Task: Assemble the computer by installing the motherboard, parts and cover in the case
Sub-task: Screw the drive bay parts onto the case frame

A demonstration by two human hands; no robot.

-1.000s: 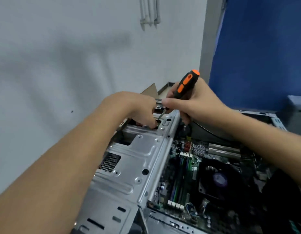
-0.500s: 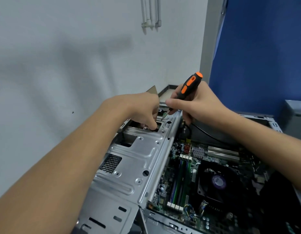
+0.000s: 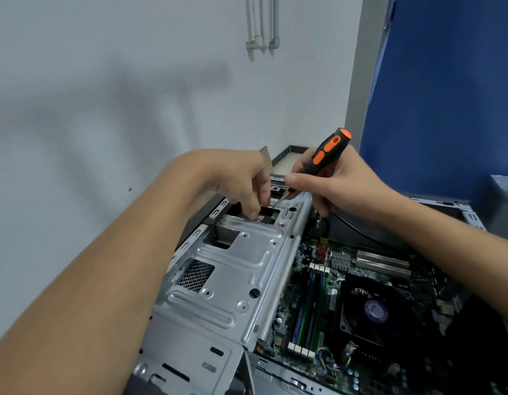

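Your right hand (image 3: 332, 183) wraps the black-and-orange screwdriver (image 3: 329, 152), grip closed around the handle, thumb and forefinger pinching low near the shaft. The handle tilts up and to the right; the thin shaft (image 3: 280, 200) slants down-left to an opening at the far end of the drive cage (image 3: 227, 269). The tip is too small to tell what it touches.

Your left hand (image 3: 241, 183) hangs just left of the shaft, fingers (image 3: 254, 208) curled down and pressed together at the edge of that same opening. Whether they pinch a screw, cannot tell.

The silver drive cage sits in the left half of the open case (image 3: 190, 363), with a mesh vent (image 3: 196, 276) on its near-left side. Right of it lies the motherboard (image 3: 307, 317), seated in the case: RAM slots (image 3: 311, 306) just beside the cage, black CPU fan (image 3: 372, 312) further right, small heatsink (image 3: 339, 260) toward the far side. A black cable (image 3: 358, 228) curves behind your right wrist.

White wall (image 3: 104, 81) left and far, blue panel (image 3: 446, 81) far right, white pipes (image 3: 261, 24) up top.
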